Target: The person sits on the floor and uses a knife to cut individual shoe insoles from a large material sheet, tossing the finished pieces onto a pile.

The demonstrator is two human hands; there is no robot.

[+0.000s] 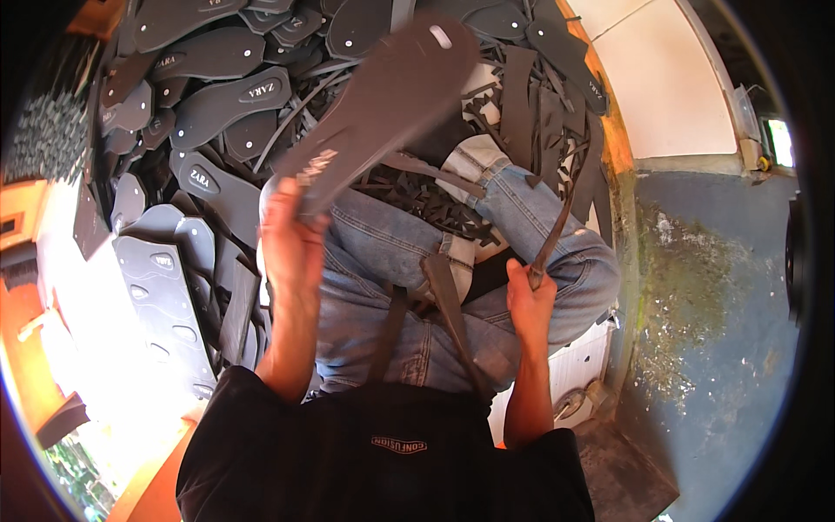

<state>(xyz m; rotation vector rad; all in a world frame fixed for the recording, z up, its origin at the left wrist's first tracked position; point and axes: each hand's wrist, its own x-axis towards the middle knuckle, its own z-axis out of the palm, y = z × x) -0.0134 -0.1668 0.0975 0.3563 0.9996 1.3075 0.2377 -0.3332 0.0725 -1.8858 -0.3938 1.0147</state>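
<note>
My left hand is closed on the heel end of a dark foam sandal sole. The sole is lifted and slants up to the right, blurred by motion; a pale oval mark shows near its far end. My right hand, a fist above my right knee, grips a long, thin, slightly curved dark knife. Its blade points up and away, apart from the sole. Strips of dark foam lie across my crossed legs in jeans.
Many dark sandal soles are heaped at the left and far side. A foam sheet with cut-out shapes leans at the left. Foam offcuts litter the floor between my legs. A stained blue-grey wall stands at the right.
</note>
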